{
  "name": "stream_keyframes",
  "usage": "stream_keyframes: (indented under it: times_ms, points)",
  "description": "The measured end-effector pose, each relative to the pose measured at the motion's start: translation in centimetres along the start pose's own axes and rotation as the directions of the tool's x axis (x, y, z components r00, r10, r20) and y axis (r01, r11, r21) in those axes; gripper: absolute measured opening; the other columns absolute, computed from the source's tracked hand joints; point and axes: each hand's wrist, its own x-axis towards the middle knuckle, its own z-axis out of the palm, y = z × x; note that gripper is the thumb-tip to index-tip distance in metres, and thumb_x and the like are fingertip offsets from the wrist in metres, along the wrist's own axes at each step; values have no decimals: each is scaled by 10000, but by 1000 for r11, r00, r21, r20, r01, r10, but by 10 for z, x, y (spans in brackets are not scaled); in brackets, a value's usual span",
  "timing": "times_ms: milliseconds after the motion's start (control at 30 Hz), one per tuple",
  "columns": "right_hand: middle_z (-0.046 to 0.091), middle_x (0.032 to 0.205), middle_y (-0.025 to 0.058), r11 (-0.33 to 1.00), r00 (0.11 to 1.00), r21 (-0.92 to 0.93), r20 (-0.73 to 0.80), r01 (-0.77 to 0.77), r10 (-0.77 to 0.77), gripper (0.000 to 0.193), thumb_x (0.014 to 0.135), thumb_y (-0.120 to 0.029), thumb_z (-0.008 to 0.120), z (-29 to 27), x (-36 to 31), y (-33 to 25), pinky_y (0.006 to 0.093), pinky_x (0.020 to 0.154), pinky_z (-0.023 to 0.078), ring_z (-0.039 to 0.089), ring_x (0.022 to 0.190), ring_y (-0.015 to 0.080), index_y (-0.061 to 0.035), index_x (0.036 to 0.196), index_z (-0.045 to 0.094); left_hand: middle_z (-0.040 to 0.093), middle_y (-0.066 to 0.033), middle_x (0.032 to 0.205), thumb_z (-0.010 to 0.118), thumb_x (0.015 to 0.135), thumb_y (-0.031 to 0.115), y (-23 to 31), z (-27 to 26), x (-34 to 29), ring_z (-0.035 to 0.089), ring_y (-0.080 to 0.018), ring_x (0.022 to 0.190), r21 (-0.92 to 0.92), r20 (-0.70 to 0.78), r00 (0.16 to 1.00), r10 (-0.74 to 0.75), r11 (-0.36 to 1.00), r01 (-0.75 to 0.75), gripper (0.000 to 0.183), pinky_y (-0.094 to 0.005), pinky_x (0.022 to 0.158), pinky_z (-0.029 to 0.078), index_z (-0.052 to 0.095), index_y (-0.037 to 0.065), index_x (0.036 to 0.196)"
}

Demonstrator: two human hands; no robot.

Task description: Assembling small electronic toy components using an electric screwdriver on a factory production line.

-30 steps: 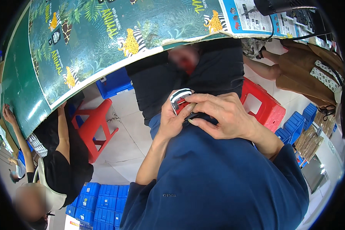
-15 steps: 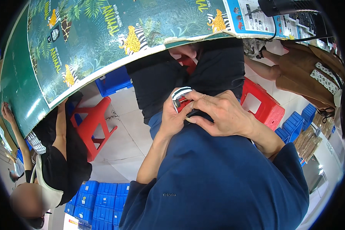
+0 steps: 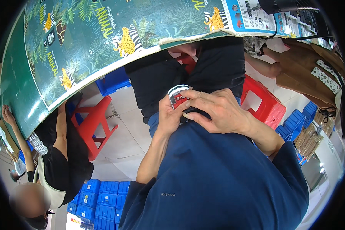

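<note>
Over my lap, my left hand (image 3: 168,118) is closed around a small white, black and red piece (image 3: 178,89). Its far end is a curved white rim with a dark line, and red parts show inside. My right hand (image 3: 223,112) reaches in from the right, its fingertips pressed on the red inner part. Below those fingers is a dark part (image 3: 197,111), mostly hidden by my right hand. I cannot tell whether it belongs to the same piece.
A table (image 3: 90,63) with an animal-print cover runs across the far side. Red stools (image 3: 97,126) stand on the left and right (image 3: 270,109). Blue crates (image 3: 105,199) are stacked at lower left. A co-worker (image 3: 61,161) sits at left; another person (image 3: 301,73) is at right.
The held piece has tilted in my left hand, so more of its red inside shows. My right fingers have shifted slightly left over it.
</note>
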Motion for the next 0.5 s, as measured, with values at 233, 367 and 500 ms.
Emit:
stream_keyframes:
  times_ms: [233, 367, 500]
  points:
    - [637, 928, 69, 978, 987, 198, -133, -64, 92, 247, 755, -120, 798, 3, -5, 0, 276, 551, 496, 627, 615, 156, -27, 965, 709, 706, -94, 1045, 685, 884, 20, 6, -3, 2, 667, -132, 921, -35, -20, 995, -99, 995, 99, 292, -274, 854, 534, 629, -21, 1167]
    - [618, 840, 48, 875, 972, 448, -50, -184, 230, 220, 802, -90, 774, 7, -8, 8, 250, 502, 425, 545, 558, 94, -40, 1012, 727, 699, -105, 1078, 687, 895, 49, 11, 1, 7, 668, -138, 927, -117, 4, 989, -147, 982, 146, 313, -273, 847, 538, 614, -21, 1191]
    - [658, 775, 23, 691, 950, 661, 116, -293, 291, 206, 850, -77, 747, 8, 1, 22, 206, 500, 379, 509, 574, 24, -1, 1038, 715, 681, -84, 1112, 661, 923, 74, -5, -12, 4, 651, -135, 981, -160, 32, 991, -131, 978, 134, 332, -283, 895, 517, 581, -2, 1236]
